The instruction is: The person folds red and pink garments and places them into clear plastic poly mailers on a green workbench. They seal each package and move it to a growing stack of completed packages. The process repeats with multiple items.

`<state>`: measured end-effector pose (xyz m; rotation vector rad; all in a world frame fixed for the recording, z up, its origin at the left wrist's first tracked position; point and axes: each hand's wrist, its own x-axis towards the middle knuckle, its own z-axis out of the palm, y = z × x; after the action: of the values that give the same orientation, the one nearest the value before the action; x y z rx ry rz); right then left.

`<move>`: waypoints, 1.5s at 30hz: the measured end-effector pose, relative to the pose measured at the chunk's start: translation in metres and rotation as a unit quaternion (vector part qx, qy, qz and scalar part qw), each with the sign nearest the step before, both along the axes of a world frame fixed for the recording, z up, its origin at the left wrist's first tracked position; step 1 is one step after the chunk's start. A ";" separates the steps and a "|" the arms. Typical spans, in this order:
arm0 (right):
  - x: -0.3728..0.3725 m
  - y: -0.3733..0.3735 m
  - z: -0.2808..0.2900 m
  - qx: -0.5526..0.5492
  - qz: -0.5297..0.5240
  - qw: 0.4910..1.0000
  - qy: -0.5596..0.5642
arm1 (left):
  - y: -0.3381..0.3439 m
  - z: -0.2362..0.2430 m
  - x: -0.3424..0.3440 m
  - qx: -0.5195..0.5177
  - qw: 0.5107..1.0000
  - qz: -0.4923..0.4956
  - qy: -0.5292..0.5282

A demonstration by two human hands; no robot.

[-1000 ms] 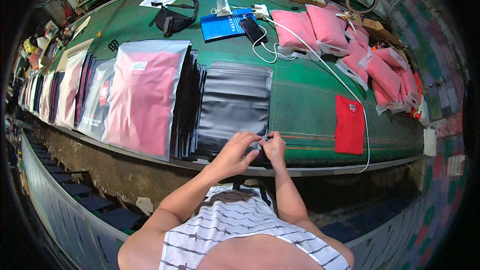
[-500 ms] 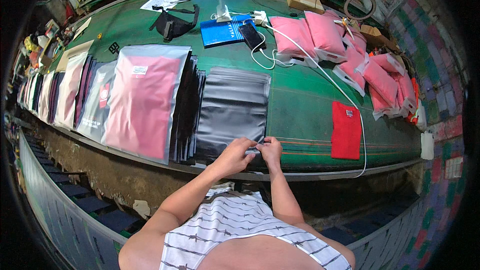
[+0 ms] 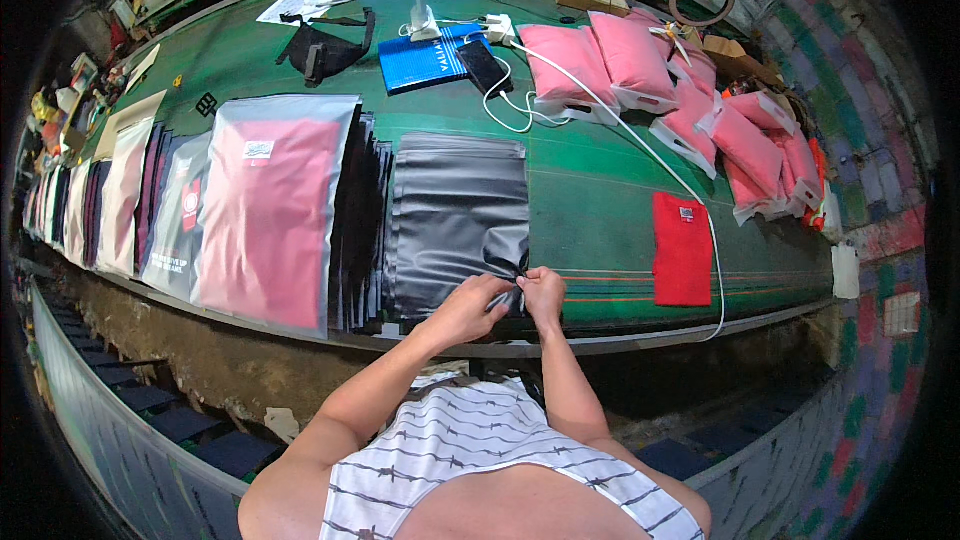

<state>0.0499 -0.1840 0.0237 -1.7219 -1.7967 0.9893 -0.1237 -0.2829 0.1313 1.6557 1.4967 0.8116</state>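
A stack of black plastic bags [image 3: 455, 185] lies flat on the green table in front of me. My right hand [image 3: 543, 297] is closed at the stack's near right corner, thumb and fingers pinching the edge of the top bag. Creases fan out from that pinch, and the corner is bunched up. Over the near edge of the same bags rests my left hand [image 3: 467, 308], its fingertips beside the pinched corner and its thumb apart from the fingers. What lies beneath the left palm is hidden.
Left of the stack stands a row of clear packages, the front one holding a pink garment [image 3: 270, 220]. Pink packages [image 3: 630, 60] lie far right. A folded red garment [image 3: 682, 250], white cable [image 3: 640, 140], phone [image 3: 484, 68], blue box [image 3: 425, 62] and small fan [image 3: 420, 0] share the table.
The top bag's corner is now pulled up into creases at my right hand, where it lay flatter before. My view has shifted slightly to the right.
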 end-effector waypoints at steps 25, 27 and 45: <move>0.229 0.175 -0.002 0.028 -0.019 0.995 0.096 | 0.112 -0.017 0.241 -0.063 0.997 0.015 0.043; 0.227 0.176 -0.010 0.063 0.008 0.993 0.096 | 0.111 -0.016 0.250 -0.076 0.996 0.014 0.046; 0.403 0.169 0.029 0.059 -0.111 0.976 -0.177 | 0.170 -0.094 0.334 -0.200 0.950 0.122 -0.204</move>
<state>0.4528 -0.0153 0.0526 -2.0667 -1.7731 0.4973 0.2102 -0.1133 0.0374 0.9495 1.4605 0.8508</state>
